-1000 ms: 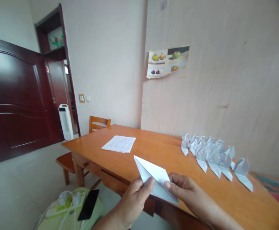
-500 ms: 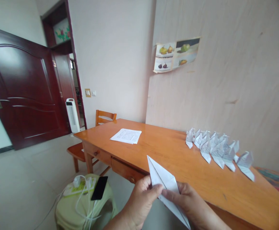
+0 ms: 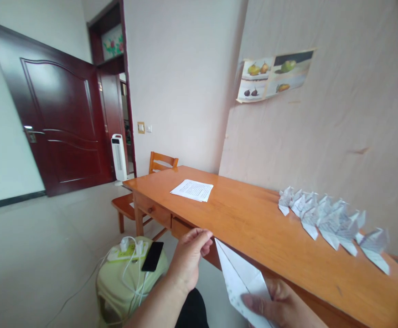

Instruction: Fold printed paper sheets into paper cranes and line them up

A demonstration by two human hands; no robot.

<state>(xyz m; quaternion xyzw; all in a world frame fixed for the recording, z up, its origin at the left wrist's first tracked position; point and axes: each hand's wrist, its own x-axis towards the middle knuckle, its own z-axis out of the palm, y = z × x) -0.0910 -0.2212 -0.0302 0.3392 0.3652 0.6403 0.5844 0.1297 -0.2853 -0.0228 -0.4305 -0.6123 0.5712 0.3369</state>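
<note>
A folded white paper with a long pointed end and a centre crease is held over the table's front edge. My right hand grips its lower right part, thumb on top and fingers behind. Just off the paper's upper tip is my left hand, its thumb and fingers drawn together with nothing visible between them. A narrow gap seems to separate the fingertips from the tip. The paper's lower end is partly hidden by my right hand.
Several folded paper figures stand in rows on the right of the wooden table. A stack of printed sheets lies farther left. Beside the table, a pale green stool carries a power strip, cables and a black phone.
My left hand has let go of the paper's middle and moved up to its tip. My right hand still holds the paper, now slightly lower right. The view has turned left.
</note>
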